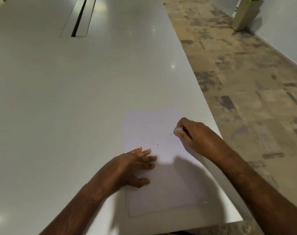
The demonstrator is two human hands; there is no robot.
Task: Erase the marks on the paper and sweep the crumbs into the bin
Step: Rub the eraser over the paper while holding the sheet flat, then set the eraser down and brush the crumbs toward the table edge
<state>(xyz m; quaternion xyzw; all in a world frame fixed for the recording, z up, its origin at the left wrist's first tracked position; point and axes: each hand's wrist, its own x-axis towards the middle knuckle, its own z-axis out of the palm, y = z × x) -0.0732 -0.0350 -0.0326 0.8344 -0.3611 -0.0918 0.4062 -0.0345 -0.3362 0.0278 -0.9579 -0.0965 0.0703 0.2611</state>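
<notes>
A glossy white table (pixel 59 99) with a recessed cable slot (pixel 79 17) carries one paper (pixel 161 192) sheet.

The scene is evenly but rather dimly lit, with a soft grey cast. The glossy white worktop (pixel 76 99) carries several small bright glints from overhead lights, one near the lower left corner and a few further off. A broad, soft-edged shadow falls across the near part of the paper (pixel 161 184) and the worktop edge, under the right forearm, and a fainter one lies beside the left hand (pixel 130 168). Both forearms are smeared by motion blur near the bottom edge. The wide lens bends the worktop edge and floor (pixel 246 82) lines outward. The planter (pixel 244 14) far off is soft.
</notes>
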